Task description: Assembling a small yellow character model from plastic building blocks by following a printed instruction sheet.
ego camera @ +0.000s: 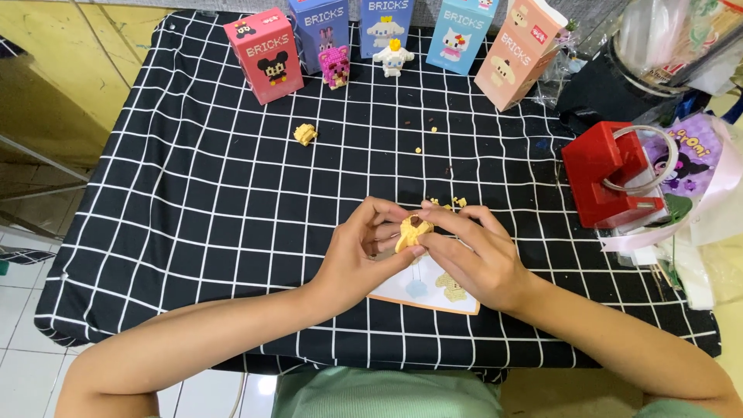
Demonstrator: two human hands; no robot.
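Left to right:

Pink box (265, 54) upright at rear left of checked tablecloth (193, 217); loose yellow brick cluster (305, 134) well apart from both hands.

Left hand (357, 251): fingers curled, pinching left side of yellow brick model (412, 232).

Model held above table centre, between both hands, equally near each; long axis roughly upright, tilted slightly.

Right hand (472, 259): fingertips closed on model's right and top edge.

Instruction sheet (422, 290) beneath hands. Red box (607, 174) far right.

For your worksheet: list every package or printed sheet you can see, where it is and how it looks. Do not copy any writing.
Pink box: back left, upright.
Blue-violet box: back row.
Blue box: back centre.
Light blue box: back row.
Peach box: back right, tilted.
Instruction sheet: under the hands, white, orange-edged.
Purple packet: right edge.
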